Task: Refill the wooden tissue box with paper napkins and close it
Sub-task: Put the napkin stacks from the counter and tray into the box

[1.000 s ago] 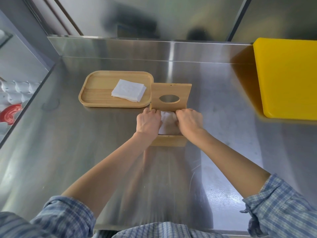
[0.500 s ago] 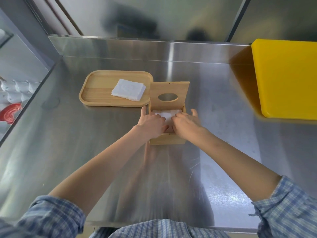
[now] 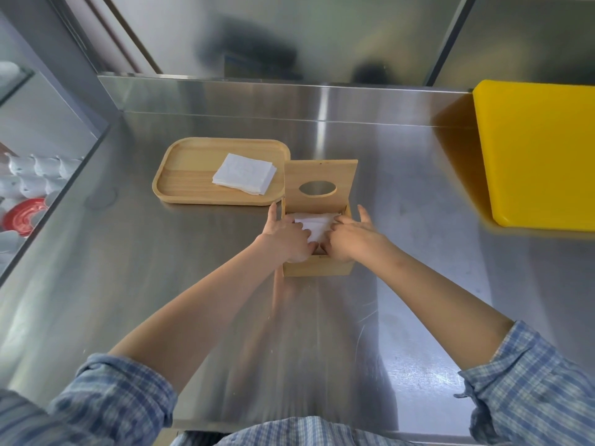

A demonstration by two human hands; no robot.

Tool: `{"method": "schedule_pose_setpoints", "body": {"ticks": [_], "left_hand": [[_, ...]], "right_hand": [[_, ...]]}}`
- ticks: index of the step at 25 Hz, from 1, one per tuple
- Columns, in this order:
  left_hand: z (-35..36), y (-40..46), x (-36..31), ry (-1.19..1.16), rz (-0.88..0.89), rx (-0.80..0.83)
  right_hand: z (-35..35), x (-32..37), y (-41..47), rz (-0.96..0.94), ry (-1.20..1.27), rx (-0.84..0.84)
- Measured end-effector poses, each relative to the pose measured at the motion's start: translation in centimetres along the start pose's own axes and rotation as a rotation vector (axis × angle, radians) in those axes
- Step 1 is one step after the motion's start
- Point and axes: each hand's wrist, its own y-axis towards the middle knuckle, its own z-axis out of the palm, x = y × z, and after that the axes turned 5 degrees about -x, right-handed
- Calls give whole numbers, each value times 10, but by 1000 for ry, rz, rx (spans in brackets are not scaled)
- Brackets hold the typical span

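The wooden tissue box (image 3: 317,268) stands on the steel counter with its lid (image 3: 320,180) swung up and back, an oval slot cut in it. White paper napkins (image 3: 317,224) lie inside the box. My left hand (image 3: 285,235) and my right hand (image 3: 349,235) rest over the box opening, fingers bent down onto the napkins, thumbs stretched along the box's outer sides. A second stack of napkins (image 3: 244,173) sits on a wooden tray (image 3: 186,188) to the left of the box.
A yellow cutting board (image 3: 537,149) lies at the right of the counter. A steel backsplash (image 3: 289,94) runs along the back. Past the counter's left edge, white cups and a red item (image 3: 22,214) sit lower down.
Both hands have pushed the napkins down into the box and spread, thumbs now outside the walls. The view has shifted slightly; tray and lid stay put.
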Motion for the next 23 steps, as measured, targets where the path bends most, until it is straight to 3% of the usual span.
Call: {"method": "schedule_pose_setpoints", "body": {"ticks": [6, 10, 14, 17, 23], "left_hand": [[-6, -36, 13, -541, -76, -487], [-7, -58, 35, -734, -168, -590], [-7, -72, 61, -794, -309, -638], [-5, -78, 82, -712, -368, -650], [-7, -76, 121, -565, -382, -547]], "right_hand": [[-4, 5, -16, 26, 359, -428], [-14, 16, -33, 33, 649, -590], [-30, 30, -39, -2, 803, -625], [-43, 45, -35, -26, 820, -577], [-68, 69, -11, -22, 822, -482]]}}
